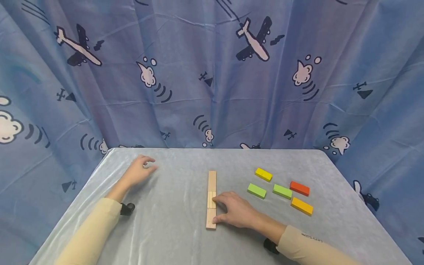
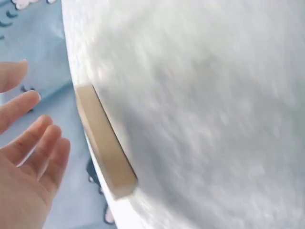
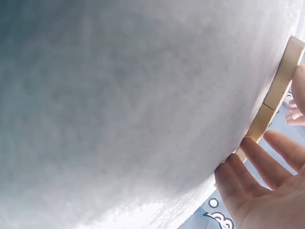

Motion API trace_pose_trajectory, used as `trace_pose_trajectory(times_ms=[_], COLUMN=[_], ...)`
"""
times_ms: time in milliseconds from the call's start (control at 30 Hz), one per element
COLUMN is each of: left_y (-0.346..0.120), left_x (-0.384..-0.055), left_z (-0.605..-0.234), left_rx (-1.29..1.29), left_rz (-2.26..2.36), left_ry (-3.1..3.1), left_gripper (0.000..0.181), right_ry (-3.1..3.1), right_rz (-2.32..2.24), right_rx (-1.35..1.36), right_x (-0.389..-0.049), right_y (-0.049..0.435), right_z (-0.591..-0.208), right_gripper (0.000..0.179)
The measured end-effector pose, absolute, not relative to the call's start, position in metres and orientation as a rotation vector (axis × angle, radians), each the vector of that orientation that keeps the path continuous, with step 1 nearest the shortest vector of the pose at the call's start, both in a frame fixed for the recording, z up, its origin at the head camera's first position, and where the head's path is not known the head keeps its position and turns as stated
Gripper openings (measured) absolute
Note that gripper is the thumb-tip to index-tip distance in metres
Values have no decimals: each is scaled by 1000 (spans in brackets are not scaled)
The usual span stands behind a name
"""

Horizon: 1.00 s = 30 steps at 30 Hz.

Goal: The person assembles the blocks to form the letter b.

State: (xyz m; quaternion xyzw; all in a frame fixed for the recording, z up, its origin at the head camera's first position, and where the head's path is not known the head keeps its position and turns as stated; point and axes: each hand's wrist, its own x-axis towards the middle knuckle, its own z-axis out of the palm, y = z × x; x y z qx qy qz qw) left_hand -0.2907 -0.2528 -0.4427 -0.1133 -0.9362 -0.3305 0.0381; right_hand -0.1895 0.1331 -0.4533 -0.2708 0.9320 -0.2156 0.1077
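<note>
A straight row of plain wooden blocks lies on the table: a far block (image 1: 212, 181), a paler middle block (image 1: 211, 200) and a near block (image 1: 210, 220). My right hand (image 1: 236, 210) rests against the row's right side, index fingertip at the middle block and thumb tip at the near one. In the right wrist view, its fingers (image 3: 267, 162) extend fairly straight along the blocks, partly covering them. Well to the left, my left hand (image 1: 137, 171) is over the table, holding nothing, its fingers loosely bent and spread. The left wrist view shows a wooden block (image 2: 106, 143) beyond those fingers (image 2: 50, 143).
Coloured blocks lie to the right: yellow (image 1: 263, 175), red (image 1: 299, 188), orange (image 1: 301, 206), one green (image 1: 256, 191) and another green (image 1: 282, 191). A pale cloth covers the table (image 1: 172, 235). A blue curtain (image 1: 185, 73) with airplane prints hangs behind it.
</note>
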Motion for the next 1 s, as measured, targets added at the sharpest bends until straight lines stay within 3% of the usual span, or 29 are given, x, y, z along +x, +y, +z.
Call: trace_pose_trajectory(times_ms=[567, 867, 1000], left_y=[-277, -280, -281], left_x=[-283, -280, -280], left_z=[-448, -443, -445], left_rx=[-270, -339, -368], left_rz=[-992, -1171, -1187], left_ry=[-3038, -3124, -3098], left_gripper=[47, 85, 92], right_ry=[2756, 2752, 2752], right_rz=[-660, -639, -633], right_rx=[-853, -834, -833], right_x=[-187, -189, -189], right_y=[135, 136, 136], right_z=[-453, -454, -454], right_gripper=[71, 70, 71])
